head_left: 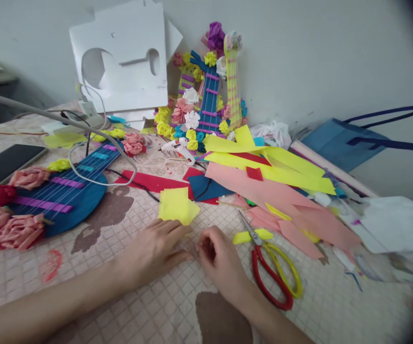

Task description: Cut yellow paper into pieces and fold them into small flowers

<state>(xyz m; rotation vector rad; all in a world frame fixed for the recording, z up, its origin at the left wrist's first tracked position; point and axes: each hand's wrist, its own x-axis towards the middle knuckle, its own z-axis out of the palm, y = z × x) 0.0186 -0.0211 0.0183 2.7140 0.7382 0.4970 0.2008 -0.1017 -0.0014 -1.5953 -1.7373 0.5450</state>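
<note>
My left hand (163,243) lies low over the table with its fingers stretched out to the right and the thumb apart. Its knuckles overlap the near edge of a small stack of yellow paper squares (174,203). Close beside it, my right hand (222,255) has its fingers curled into a pinch. Whatever is between those fingertips, if anything, is hidden or too small to make out. To the right of that hand, scissors (257,238) with red and yellow handles rest on the table, blades partly across a yellow strip (265,233).
A blue paper guitar (84,200) with paper flowers lies at left, near a phone (9,162) and a white cable (102,183). Behind are a white glue gun (179,148) and decorated guitars (209,95). Pink sheets (263,191) and yellow sheets (299,169) pile at right.
</note>
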